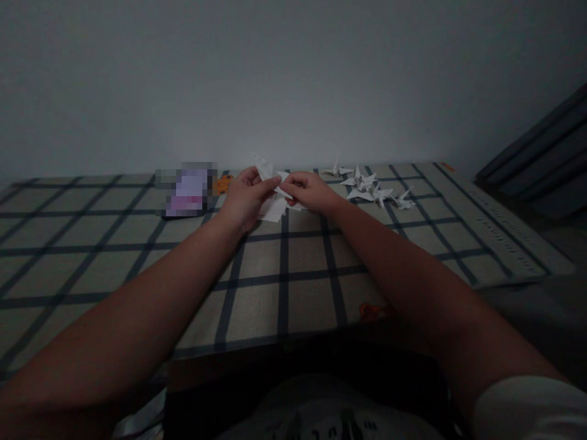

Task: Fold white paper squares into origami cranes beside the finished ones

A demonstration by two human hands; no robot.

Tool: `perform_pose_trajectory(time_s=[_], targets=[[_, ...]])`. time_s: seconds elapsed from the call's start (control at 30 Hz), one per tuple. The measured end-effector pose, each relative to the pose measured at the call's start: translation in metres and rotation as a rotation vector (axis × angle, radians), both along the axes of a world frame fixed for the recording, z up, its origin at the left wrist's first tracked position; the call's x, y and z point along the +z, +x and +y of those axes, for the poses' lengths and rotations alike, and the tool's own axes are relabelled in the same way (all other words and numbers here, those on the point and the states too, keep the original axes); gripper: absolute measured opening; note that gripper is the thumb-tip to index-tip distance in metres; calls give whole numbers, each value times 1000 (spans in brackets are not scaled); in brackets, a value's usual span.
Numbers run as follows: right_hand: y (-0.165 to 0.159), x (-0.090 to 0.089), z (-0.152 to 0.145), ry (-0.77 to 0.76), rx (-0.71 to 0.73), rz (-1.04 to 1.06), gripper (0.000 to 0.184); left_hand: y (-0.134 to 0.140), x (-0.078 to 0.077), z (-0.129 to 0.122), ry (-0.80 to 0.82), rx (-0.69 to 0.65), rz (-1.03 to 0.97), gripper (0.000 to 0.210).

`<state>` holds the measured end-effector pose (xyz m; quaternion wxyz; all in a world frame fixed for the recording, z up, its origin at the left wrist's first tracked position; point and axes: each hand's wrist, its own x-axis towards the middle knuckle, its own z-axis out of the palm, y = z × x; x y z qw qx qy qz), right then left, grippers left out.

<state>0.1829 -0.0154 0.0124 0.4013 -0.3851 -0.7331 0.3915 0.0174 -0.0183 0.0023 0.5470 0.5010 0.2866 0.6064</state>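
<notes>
Between my two hands is a piece of folded white paper (265,167), its pointed end sticking up past my left fingers. My left hand (247,194) is closed on it, thumb pressed along the paper. From the other side my right hand (308,190) pinches the same paper with thumb and fingertips. Loose white paper sheets (273,209) lie on the cloth beneath my hands, partly hidden by them. Several folded paper cranes (362,181) sit in a cluster to the right of my right hand.
A checked tablecloth (302,256) covers the table, which stands against a pale wall (293,79). Left of my hands a phone (188,192) leans with its screen lit and blurred. Dark striped fabric (541,159) hangs at the far right, beyond the table's edge.
</notes>
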Motion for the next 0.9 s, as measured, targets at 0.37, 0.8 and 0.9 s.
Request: perform_pose_trajectory(time_s=[0.37, 0.8, 0.9], targets=[[2, 0, 1, 163, 63, -129, 28, -2, 7, -7, -157, -19, 52, 23], [-1, 9, -5, 51, -18, -127, 34, 0, -1, 5, -90, 204, -60, 26], [1, 8, -4, 39, -35, -146, 34, -2, 0, 4, -103, 195, -49, 26]])
